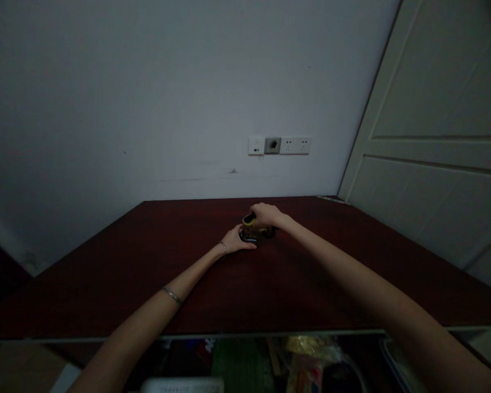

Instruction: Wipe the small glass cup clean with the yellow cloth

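Head view: left hand (pixel 236 240) and right hand (pixel 265 215) meet on a small dark object (pixel 257 234) at full reach.

Both arms are stretched out because the object sits on the dark red surface (pixel 147 273) far from the person's body. The right hand curls down over its yellow part (pixel 249 220), clamped on it from above. The left hand lies low against the dark base, seemingly bracing it against sliding; whether those fingers close round it I cannot tell. A thin bracelet (pixel 172 295) circles the left forearm. Beyond the hands are wall sockets (pixel 279 145), to their right a pale door (pixel 433 136), and nearer than the hands, below the surface's edge, dim packets (pixel 306 360).
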The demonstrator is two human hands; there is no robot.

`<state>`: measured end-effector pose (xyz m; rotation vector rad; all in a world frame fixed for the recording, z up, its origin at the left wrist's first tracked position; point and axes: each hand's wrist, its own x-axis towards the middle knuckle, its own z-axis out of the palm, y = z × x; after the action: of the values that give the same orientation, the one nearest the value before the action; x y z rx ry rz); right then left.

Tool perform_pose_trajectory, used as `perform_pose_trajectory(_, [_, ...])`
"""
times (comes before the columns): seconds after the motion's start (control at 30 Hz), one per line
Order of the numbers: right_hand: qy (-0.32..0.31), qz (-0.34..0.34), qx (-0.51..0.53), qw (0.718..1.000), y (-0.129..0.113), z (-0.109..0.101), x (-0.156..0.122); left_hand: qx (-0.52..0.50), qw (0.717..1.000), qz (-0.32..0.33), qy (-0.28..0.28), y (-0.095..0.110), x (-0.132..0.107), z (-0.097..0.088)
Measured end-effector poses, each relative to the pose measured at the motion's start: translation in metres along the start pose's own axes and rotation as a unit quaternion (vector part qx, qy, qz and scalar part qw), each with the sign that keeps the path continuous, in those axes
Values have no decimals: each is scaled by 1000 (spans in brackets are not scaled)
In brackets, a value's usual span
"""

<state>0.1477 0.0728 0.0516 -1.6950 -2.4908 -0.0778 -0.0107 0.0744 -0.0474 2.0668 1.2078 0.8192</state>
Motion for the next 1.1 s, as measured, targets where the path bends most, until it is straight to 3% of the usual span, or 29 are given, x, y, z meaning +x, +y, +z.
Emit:
perform_pose_trajectory(0.07, [86, -50, -25, 995, 10, -4, -7, 10, 1000, -14, 8, -1, 0, 0])
perform_pose_trajectory(0.13, [125, -126, -60, 982, 15, -1, -13, 13, 1000, -19, 11, -2, 1, 1])
perform_pose_trajectory(0.27, [103, -302, -125, 939, 15, 17, -19, 17, 1000, -4, 5, -2, 0, 0])
perform_pose_trajectory(0.33, [88, -351, -143, 921, 13, 25, -21, 28, 1000, -7, 11, -3, 0, 0])
perform_pose_trajectory(0.53, [89, -373, -154, 910, 24, 29, -25, 35, 999, -21, 11, -6, 2, 1])
perform_pose_trajectory(0.83, [173, -429, -158, 872, 33, 44, -14, 65, 998, -6, 16, -10, 4, 2])
perform_pose_trajectory(1.1, [103, -417, -123, 894, 25, 46, -11, 65, 998, -1, 15, -10, 5, 2])
